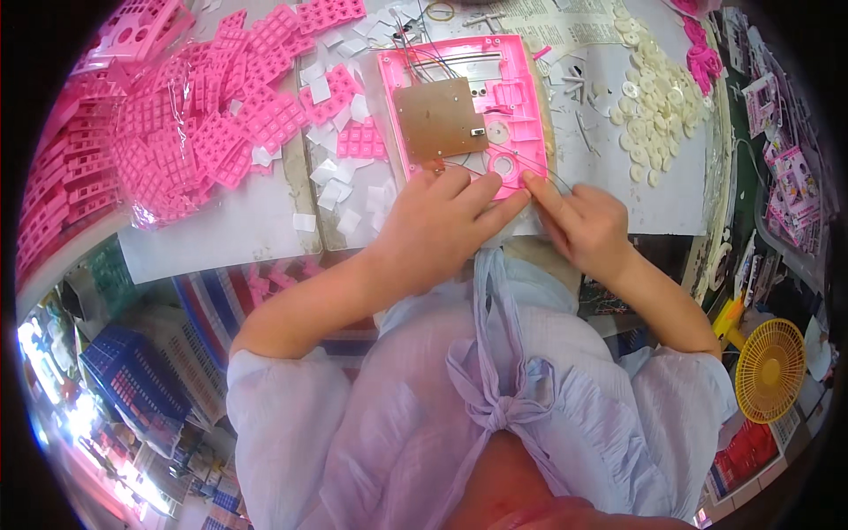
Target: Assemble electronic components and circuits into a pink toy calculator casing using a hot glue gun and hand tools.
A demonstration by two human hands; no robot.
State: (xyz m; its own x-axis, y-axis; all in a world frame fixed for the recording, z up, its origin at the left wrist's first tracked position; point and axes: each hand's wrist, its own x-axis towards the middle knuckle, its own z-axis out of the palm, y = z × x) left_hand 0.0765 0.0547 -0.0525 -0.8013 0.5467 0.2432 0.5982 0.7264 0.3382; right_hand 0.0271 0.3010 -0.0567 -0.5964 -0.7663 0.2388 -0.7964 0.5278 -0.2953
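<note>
A pink plastic casing lies with its inner side up in front of me. On it rests a brown circuit board with thin wires running from its far side. My left hand is closed at the casing's near edge, its fingers curled and its thumb reaching toward the near right corner. At that corner my right hand is bent into a pinch, with a thin dark wire running into its fingers. The fingertips partly hide what they press. Beside both hands shows a round pink ring of the casing.
Pink gridded plastic parts are heaped at the left, some in clear bags. White square pieces lie scattered beside the casing. Off-white round parts are piled at the right. A yellow fan and a blue basket stand lower down.
</note>
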